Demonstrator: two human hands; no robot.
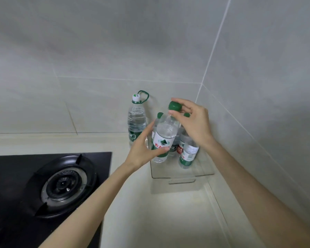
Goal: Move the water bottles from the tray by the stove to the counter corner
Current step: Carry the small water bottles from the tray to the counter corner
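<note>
- A black glass gas stove (pixel 61 183) with a round burner lay nearest, at 8 o'clock in the view, set into the cream table (pixel 150 221).
- A clear flat plastic tray (pixel 204 173) with a slot handle sat on the table at 3 o'clock from the stove, close to the wall corner.
- The left hand (pixel 143 149), its arm running up from 7 o'clock, had its fingers (pixel 149 128) wrapped round the lower, labelled body of a clear plastic water bottle (pixel 166 133) with a white-and-green label.
- The right hand (pixel 195 122), its arm running up from 5 o'clock, pinched that bottle's dark green screw cap (pixel 174 106) between thumb and fingertips.
- The held bottle's long axis leaned, cap toward 1 o'clock and base toward 7 o'clock. Its base was over the tray's left part, and whether it touched the tray floor could not be told.
- With both hands on it, the coming move likely turned on the left hand, the one nearer the table at 9 o'clock from the bottle.
- A second clear green-labelled bottle (pixel 187 154) stood upright in the tray at 4 o'clock from the held one. Others behind were mostly hidden.
- Farthest, a taller clear bottle with a white cap and green carry loop (pixel 136 122) stood at 10 o'clock from the held one, by the grey tiled wall (pixel 97 51). It seemed to be outside the tray, with its base hidden.
</note>
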